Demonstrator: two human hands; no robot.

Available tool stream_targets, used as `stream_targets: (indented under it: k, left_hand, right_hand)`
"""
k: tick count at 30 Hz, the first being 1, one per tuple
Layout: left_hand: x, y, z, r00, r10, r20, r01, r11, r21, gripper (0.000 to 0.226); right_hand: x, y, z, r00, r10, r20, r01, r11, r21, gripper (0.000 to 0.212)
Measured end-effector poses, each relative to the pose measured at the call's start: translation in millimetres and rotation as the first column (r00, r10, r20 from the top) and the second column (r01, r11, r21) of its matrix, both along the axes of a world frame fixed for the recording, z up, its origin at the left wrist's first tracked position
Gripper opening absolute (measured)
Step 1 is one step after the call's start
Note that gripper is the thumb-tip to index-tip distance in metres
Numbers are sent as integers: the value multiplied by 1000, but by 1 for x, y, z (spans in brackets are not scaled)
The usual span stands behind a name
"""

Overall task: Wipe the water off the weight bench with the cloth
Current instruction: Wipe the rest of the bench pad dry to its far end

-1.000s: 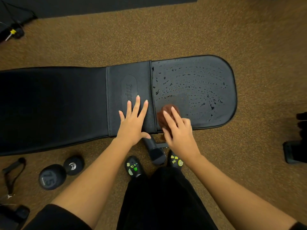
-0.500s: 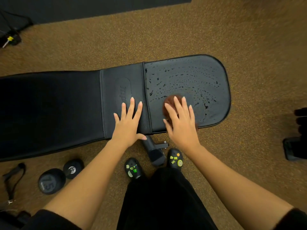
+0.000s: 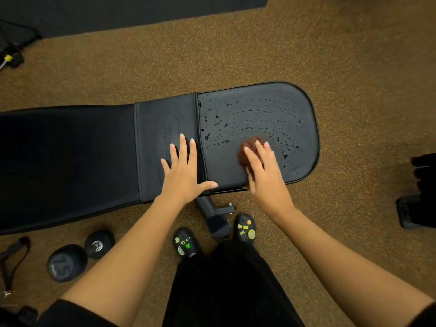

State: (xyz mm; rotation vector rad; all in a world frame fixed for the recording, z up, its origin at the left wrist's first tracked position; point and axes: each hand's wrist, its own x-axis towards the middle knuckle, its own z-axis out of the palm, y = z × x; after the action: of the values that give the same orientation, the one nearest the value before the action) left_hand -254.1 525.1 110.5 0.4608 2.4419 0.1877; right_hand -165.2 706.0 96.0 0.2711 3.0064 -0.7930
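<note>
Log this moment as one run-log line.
step: wiping | right hand: pressing cloth on seat pad | left hand: flat on bench | water drops: remain on far part

light: dim, warm | corners: dark, wide-angle bowing | focus: soft, slight blur

My left hand (image 3: 181, 171) lies flat, palm down, with the fingers spread and the thumb stretched out to the right. My left forearm is bare and reaches forward from the lower left. My right hand (image 3: 264, 171) is also palm down, the fingers (image 3: 253, 153) close together and pointing forward; it seems to press down, though its underside is hidden. Both wrists are straight.
</note>
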Motion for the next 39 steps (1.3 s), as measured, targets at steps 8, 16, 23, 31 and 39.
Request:
stream_targets:
  k: [8,16,23,31,39]
  left_hand:
    - [-1,0,-1,999,5,32,-3,999,-53,120]
    - [-2,1,0,999,0,38,2,998,-61,120]
    - [-2,2,-1,999,0,37,2,998,-63,121]
    - [-1,1,-2,1000,7,30,-5,998,-62,120]
    - [-1,1,-1,999,12,32,-10,998,-60,120]
  right_hand:
    - [19,28,4,1000,16,15,-16,1000,19,56]
    - [3,11,1,1000,-6,-10,6,999,-37,54]
    - [23,43,2,994,-100,-46,99,995,-26,49]
    - [3,42,0,989,-130,-67,127,991,-50,51]
    - [15,78,7,970,-230,-77,228,973,-39,50]
